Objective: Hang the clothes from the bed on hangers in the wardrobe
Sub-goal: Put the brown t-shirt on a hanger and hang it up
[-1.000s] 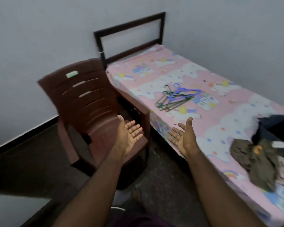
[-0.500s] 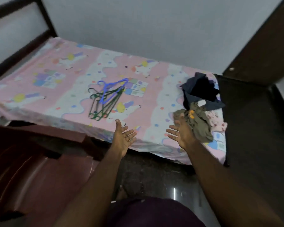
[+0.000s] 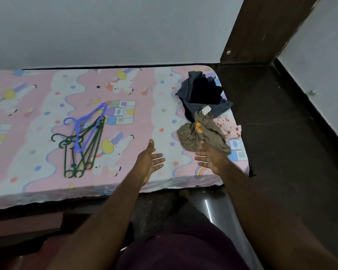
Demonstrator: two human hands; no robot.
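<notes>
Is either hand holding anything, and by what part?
Nothing is held. The left hand and right hand are both open above the bed; the right is near the olive garment, not gripping it.

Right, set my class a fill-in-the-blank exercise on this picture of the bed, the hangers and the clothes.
1. The single hanger lying on top of the green hangers is coloured ____.
2. Neither hand is shut: the left hand and the right hand are both ____.
3. The olive garment bears a small mark coloured ____.

Missing words: blue; open; orange.
</notes>
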